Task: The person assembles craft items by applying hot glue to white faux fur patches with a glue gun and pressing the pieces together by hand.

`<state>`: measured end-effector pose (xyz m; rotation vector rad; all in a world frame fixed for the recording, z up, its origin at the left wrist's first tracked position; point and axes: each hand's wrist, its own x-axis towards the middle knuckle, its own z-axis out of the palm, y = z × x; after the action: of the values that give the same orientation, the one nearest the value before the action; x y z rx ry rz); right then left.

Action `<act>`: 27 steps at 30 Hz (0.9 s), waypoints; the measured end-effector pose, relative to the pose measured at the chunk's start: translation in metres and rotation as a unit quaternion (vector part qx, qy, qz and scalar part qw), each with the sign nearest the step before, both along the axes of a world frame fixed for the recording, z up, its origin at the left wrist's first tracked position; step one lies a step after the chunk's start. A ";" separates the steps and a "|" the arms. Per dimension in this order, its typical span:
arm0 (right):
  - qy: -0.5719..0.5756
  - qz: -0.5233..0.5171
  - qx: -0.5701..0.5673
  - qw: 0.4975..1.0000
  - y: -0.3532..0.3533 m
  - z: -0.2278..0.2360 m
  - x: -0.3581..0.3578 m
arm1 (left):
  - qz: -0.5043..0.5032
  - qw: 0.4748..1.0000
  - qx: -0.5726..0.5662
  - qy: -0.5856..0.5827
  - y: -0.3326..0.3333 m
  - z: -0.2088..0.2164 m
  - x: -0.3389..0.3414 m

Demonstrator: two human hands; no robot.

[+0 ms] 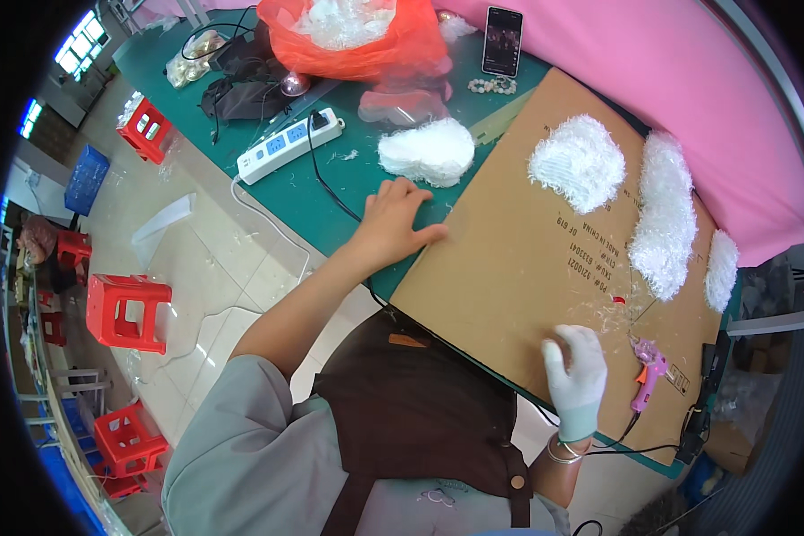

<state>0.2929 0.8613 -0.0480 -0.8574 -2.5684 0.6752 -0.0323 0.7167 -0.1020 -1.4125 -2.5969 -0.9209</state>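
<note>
My bare left hand is open, its fingers spread at the left edge of a flat cardboard sheet. Just beyond it lies a stack of white fluffy pieces on the green table. My right hand, in a white glove, hovers over or rests on the cardboard's near side; its thumb stands apart from the fingers and nothing shows in it. To its right a pink glue gun lies on the cardboard. Farther up the sheet are a rounded white fluffy piece, a long one and a small one.
A white power strip with a black cord lies at the left on the green table. At the back are a red plastic bag of white material, an upright phone and a beaded bracelet. Red stools stand on the floor.
</note>
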 end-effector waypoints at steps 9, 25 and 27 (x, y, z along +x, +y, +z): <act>0.006 0.028 -0.011 1.000 -0.029 0.005 -0.029 | -0.049 0.992 0.117 -0.017 0.037 0.014 -0.088; 0.037 0.173 0.021 0.984 0.065 0.002 -0.213 | -0.128 0.972 0.092 -0.172 0.072 -0.005 -0.119; 0.056 0.197 0.064 0.977 0.068 -0.020 -0.238 | -0.094 0.963 0.100 -0.234 0.070 0.002 -0.115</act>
<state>0.0548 0.9289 -0.0684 -0.2603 -2.6658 0.6349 -0.1477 0.7863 -0.1004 -1.5600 -2.5892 -1.6753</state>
